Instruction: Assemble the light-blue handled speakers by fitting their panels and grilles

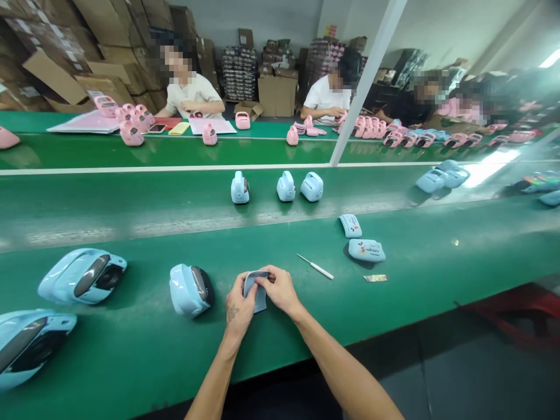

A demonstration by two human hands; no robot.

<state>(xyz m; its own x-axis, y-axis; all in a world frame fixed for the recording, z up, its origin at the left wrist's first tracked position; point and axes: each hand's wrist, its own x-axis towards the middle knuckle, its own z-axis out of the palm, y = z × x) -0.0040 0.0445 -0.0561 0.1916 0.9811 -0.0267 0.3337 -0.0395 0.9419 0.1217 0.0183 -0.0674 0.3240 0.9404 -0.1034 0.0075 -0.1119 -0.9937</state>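
Both my hands meet low in the middle of the green table [131,344]. My left hand [238,308] and my right hand [280,289] pinch a small light-blue cover piece [258,289] between their fingers, holding it just above the surface. A light-blue device body [190,289] with a dark opening lies just left of my left hand. To the right lie a thin white tool [315,267], two blue printed covers [366,249] and a small flat sticker [375,278].
Two larger blue bodies [83,275] lie at the far left. Three blue units [285,186] stand on the conveyor belt behind. Across it, several people sit among pink units [131,119], with cardboard boxes [277,93] stacked behind them. A white post [365,87] rises diagonally.
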